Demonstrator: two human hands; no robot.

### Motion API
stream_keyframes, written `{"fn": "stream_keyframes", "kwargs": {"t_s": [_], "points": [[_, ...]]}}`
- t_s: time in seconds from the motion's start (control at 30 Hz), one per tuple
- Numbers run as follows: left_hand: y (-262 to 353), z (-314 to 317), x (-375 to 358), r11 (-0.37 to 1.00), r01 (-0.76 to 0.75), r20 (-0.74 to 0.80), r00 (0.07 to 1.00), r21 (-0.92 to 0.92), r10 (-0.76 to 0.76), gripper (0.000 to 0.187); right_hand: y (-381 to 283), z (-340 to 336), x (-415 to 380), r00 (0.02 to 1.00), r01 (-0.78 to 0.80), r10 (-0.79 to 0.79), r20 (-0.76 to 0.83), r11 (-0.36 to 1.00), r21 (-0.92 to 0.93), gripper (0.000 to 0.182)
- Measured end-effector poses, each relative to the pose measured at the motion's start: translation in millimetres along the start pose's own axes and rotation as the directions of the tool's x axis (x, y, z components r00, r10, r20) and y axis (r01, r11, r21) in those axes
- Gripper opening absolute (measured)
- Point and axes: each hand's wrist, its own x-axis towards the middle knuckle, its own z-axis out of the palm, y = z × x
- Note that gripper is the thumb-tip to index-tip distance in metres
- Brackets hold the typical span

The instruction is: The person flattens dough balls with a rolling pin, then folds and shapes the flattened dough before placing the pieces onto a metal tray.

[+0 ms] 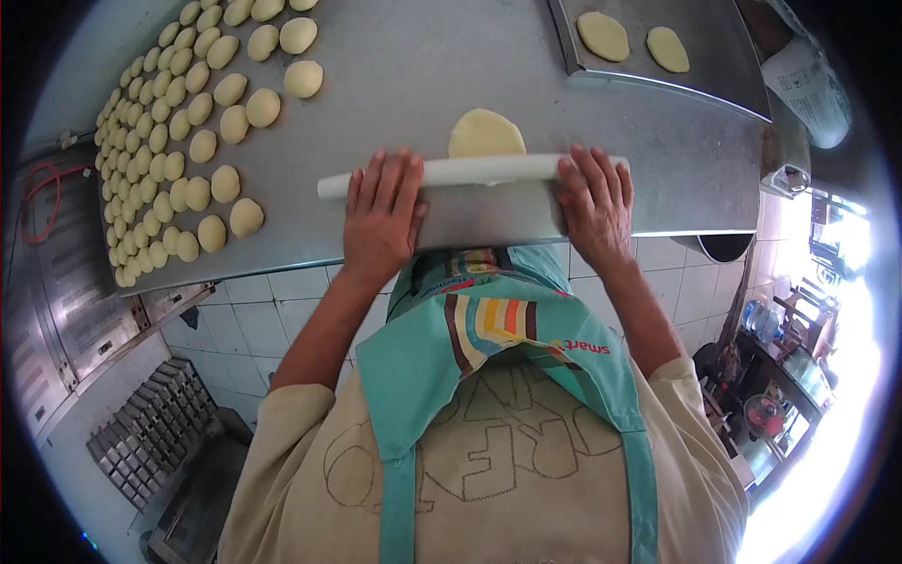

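A white rolling pin (490,170) lies crosswise near the front edge of the steel table. My left hand (381,214) is on the pin's left part, its fingers laid over the top. On the right end of the pin rests my right hand (598,207), fingers bent over it in the same way. A flattened piece of dough (485,133) sticks out beyond the pin, between the two hands. Its near edge is hidden under the pin.
Many round dough balls (225,183) stand in rows on the left of the steel table (404,56). At the back right, a metal tray (648,80) holds two flat dough pieces (602,37). Stacked metal pans (150,432) are at the lower left.
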Motion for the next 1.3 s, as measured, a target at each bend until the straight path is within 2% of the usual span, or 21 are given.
{"fn": "stream_keyframes", "kwargs": {"t_s": [0.1,0.13,0.2,0.27,0.3,0.37,0.4,0.47,0.5,0.57,0.7,0.77,0.8,0.83,0.9,1.0,1.07,1.1,1.17,1.3], "points": [[5,3,-14,0.993,0.044,-0.029,0.998,-0.106,-0.048,0.055,1,-7,-7,1.0,0.008,-0.008,-0.006,0.999,-0.042,0.047],[3,1,-15,0.988,0.042,-0.023,0.999,-0.146,-0.045,0.054,6,-9,-1,0.998,0.047,-0.049,-0.047,0.998,-0.038,0.042],[-5,-6,-8,0.975,0.033,-0.018,0.999,-0.22,-0.038,0.052,12,-19,9,0.992,0.101,-0.101,-0.073,0.995,-0.006,0.042],[-13,-16,9,0.991,-0.015,-0.073,0.997,-0.135,0.005,0.05,20,-27,16,0.989,0.145,-0.145,-0.037,0.989,-0.016,0.047],[-18,-16,17,0.995,-0.039,-0.094,0.995,-0.094,0.03,0.05,20,-22,22,0.994,0.111,-0.111,-0.003,0.992,-0.056,0.048],[-31,4,47,1.0,-0.016,-0.018,1.0,0.02,0.016,0.051,20,-3,49,0.998,0.049,-0.042,0.055,0.988,-0.144,0.051],[-38,12,67,0.993,-0.02,-0.01,1.0,0.114,0.021,0.052,24,6,67,1.0,0.02,-0.019,0.013,0.991,-0.131,0.053],[-58,28,105,0.986,0.003,-0.016,1.0,0.164,-0.001,0.055,31,20,92,0.998,-0.035,0.029,-0.063,0.994,-0.099,0.058],[-65,32,117,0.981,0.02,-0.023,1.0,0.193,-0.016,0.056,31,21,97,0.998,-0.049,0.045,-0.038,0.993,-0.112,0.059],[-75,42,136,0.976,0.079,-0.052,0.996,0.205,-0.07,0.057,36,20,110,0.996,-0.091,0.089,-0.02,0.984,-0.151,0.06],[-75,43,149,0.982,0.123,-0.036,0.992,0.143,-0.119,0.056,50,13,110,0.998,0.029,-0.025,0.053,0.997,-0.073,0.054],[-70,23,154,0.985,0.17,0.08,0.982,0.016,-0.171,0.055,56,4,116,0.991,0.081,-0.071,0.11,0.992,-0.092,0.05],[-67,11,156,0.979,0.199,0.137,0.972,-0.044,-0.191,0.055,57,-2,118,0.994,0.079,-0.073,0.082,0.994,-0.078,0.048],[-64,1,157,0.988,0.155,0.105,0.983,-0.016,-0.153,0.054,57,-9,118,0.996,0.077,-0.073,0.056,0.995,-0.063,0.047],[-59,-15,153,0.997,0.071,0.044,0.996,0.042,-0.073,0.053,54,-18,113,0.997,0.061,-0.059,0.053,0.998,-0.035,0.044],[-45,-16,122,0.996,0.046,0.031,0.998,0.072,-0.048,0.054,45,-23,92,0.997,0.045,-0.043,0.07,0.999,-0.025,0.044],[-28,2,75,0.991,-0.022,-0.043,0.999,0.131,0.028,0.056,37,-2,57,0.997,0.079,-0.078,0.027,0.996,-0.048,0.044],[-18,8,52,0.985,-0.055,-0.079,0.995,0.162,0.069,0.057,30,-3,43,0.999,0.049,-0.049,-0.006,0.998,-0.031,0.046],[2,4,17,0.998,-0.029,-0.08,0.996,0.048,0.033,0.055,15,-8,15,0.998,-0.012,0.012,-0.066,1.0,0.002,0.049],[10,1,-9,0.995,0.028,-0.016,0.999,-0.093,-0.029,0.048,17,-14,-4,1.0,0.004,-0.004,-0.022,1.0,0.0,0.052]]}}
